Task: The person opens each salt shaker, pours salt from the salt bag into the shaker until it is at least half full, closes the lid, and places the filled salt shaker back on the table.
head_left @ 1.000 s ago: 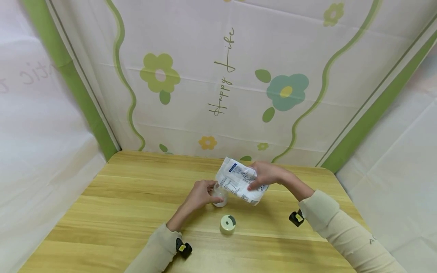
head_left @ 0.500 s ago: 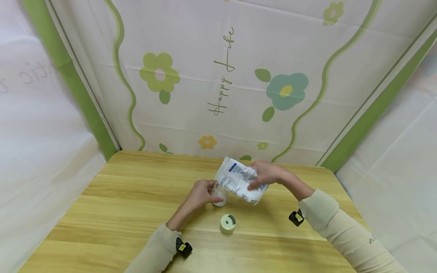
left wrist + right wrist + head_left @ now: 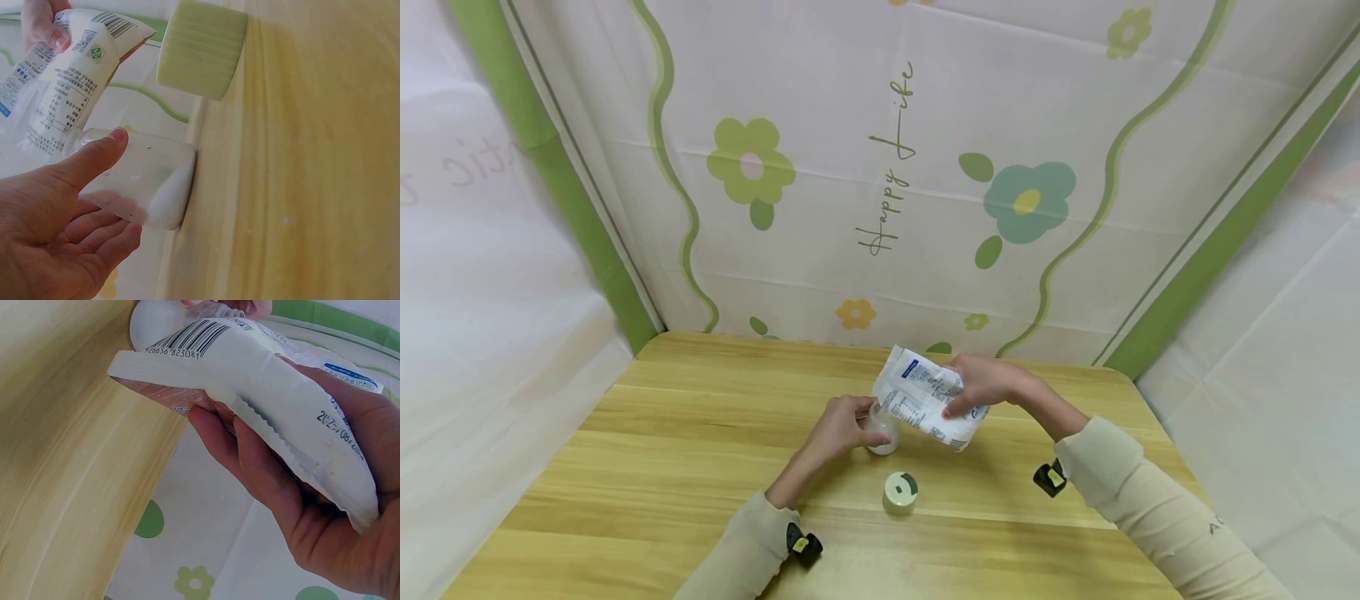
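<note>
My left hand point(image 3: 841, 429) holds a clear jar point(image 3: 884, 435) upright on the table, thumb on one side and fingers on the other. In the left wrist view, white grainy or powdery stuff point(image 3: 174, 195) lies sloped at the jar's bottom. My right hand point(image 3: 988, 381) grips a white printed bag point(image 3: 925, 398), tilted with its upper-left end at the jar's mouth. The right wrist view shows the bag's barcode point(image 3: 190, 339) and its crimped seam; fingers curl beneath it. The bag hides the jar's mouth, so I cannot see whether anything is flowing out.
A pale green round lid point(image 3: 899, 493) with a dark grey patch on top sits on the wooden table point(image 3: 700, 433), nearer than the jar. A white curtain point(image 3: 820, 250) with printed flowers hangs behind the table's far edge.
Hardly anything differs. Both hands stay in place, with the bag held at nearly the same tilt over the jar.
</note>
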`<control>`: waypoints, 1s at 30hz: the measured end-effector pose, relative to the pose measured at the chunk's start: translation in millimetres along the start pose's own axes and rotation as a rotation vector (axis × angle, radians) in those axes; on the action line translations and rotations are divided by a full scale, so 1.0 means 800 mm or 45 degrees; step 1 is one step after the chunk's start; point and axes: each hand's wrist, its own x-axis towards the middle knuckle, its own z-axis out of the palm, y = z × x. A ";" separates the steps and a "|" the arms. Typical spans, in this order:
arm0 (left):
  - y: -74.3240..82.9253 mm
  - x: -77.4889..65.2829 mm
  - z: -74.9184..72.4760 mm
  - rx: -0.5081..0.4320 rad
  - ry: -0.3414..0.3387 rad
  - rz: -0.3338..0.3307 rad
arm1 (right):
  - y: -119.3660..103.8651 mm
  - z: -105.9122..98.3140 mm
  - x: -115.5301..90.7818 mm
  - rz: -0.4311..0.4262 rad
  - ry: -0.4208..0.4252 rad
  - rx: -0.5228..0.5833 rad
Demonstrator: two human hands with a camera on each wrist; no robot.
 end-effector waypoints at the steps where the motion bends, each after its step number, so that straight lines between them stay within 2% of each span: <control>1: 0.000 0.000 0.000 -0.001 0.000 0.001 | 0.000 0.000 0.000 -0.001 -0.003 0.005; 30: -0.001 0.000 0.000 -0.004 -0.003 -0.018 | 0.001 -0.001 0.002 0.003 -0.029 0.000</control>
